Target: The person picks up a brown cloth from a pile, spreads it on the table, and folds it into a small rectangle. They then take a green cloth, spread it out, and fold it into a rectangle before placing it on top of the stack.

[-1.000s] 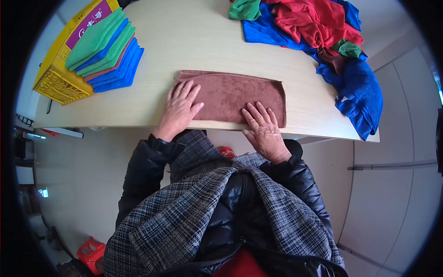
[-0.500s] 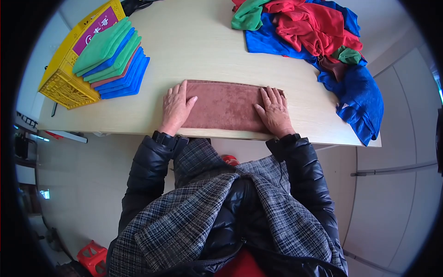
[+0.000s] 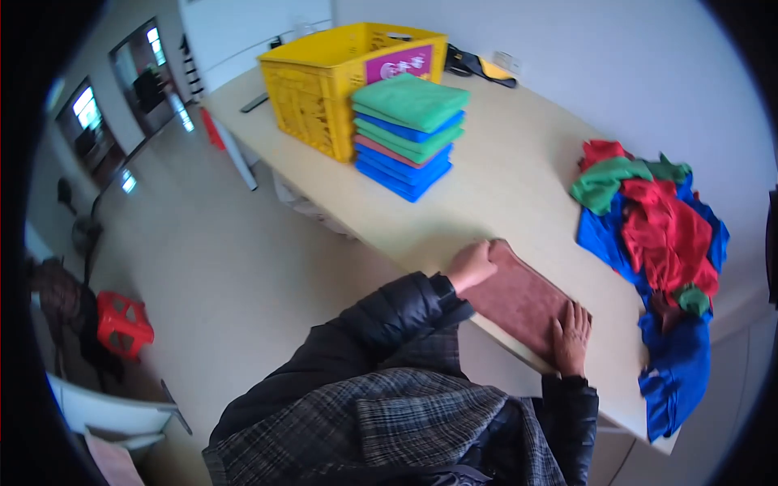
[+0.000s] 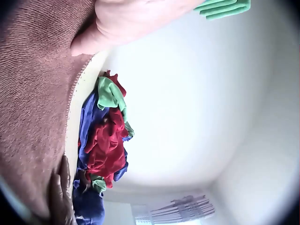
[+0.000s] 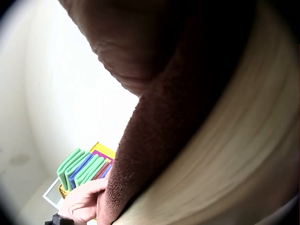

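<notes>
Head view placed the brown cloth (image 3: 519,301) flat on the table (image 3: 502,182), along its near edge, with a stack of folded cloths (image 3: 409,138) off to one side and a heap of loose cloths (image 3: 660,235) to the other. The left hand (image 3: 472,267) had its fingers curled at one end of the cloth and pinched it there, the thumb on top; the right hand (image 3: 572,340) rested flat over the opposite end, fingers straight.

With its fine, napped pile, the cloth looked light, soft and limp, hardly slippery and in no danger of breaking. Lifted by one corner it would probably sag, so the stitched edge (image 4: 71,96) seemed the best place to take hold, ideally at two corners. Whether it was doubled underneath could not be told for certain.

The table was pale, smooth and faintly grained, likely letting fabric slide easily. A yellow crate (image 3: 308,101) with a purple label stood on it just behind the stack. Beyond rose a plain white wall (image 3: 583,65); on the left, a red stool (image 3: 125,324) sat on the glossy floor (image 3: 219,243), with doorways farther back
</notes>
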The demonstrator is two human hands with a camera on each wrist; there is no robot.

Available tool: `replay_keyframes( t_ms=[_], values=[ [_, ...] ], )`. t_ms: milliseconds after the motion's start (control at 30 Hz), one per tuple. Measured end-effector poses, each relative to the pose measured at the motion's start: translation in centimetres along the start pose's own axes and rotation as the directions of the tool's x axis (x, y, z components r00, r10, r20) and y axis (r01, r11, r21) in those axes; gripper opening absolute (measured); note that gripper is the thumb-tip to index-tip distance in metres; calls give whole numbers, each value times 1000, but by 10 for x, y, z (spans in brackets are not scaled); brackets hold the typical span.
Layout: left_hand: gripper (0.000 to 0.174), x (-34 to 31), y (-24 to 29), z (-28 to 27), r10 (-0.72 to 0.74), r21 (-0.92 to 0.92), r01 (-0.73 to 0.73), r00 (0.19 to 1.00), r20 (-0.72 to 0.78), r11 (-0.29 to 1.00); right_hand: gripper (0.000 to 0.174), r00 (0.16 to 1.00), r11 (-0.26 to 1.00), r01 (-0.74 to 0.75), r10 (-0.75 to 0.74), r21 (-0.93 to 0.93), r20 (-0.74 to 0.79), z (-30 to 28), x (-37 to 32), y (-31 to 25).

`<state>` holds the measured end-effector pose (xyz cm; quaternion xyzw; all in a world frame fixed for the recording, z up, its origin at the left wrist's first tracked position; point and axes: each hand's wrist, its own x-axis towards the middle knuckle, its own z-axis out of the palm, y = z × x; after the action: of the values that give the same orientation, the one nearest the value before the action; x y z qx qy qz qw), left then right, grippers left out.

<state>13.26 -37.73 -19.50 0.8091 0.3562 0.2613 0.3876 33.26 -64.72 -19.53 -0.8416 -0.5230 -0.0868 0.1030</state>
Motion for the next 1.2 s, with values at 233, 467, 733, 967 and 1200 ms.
replay_keyframes(
  t_ms=[233,467,733,967,1200],
  values=[
    [33,-14,-18,-23,-97,-476,251,941,324,843,61,999,1000,-9,9,1,49,4,5,-2],
    [34,-35,-10,-51,-149,-725,433,894,423,535,60,998,999,26,-28,34,54,4,10,-14],
    [37,-38,-18,-66,0,-818,495,855,518,292,59,995,996,83,-86,45,53,-2,10,-25],
    [36,-46,-16,-71,-6,-810,544,831,556,218,59,998,996,60,-59,60,-8,-10,9,-41],
    [39,-49,-12,-70,-103,-754,593,800,591,283,79,995,982,90,-95,165,25,-33,2,-123]
  ],
)
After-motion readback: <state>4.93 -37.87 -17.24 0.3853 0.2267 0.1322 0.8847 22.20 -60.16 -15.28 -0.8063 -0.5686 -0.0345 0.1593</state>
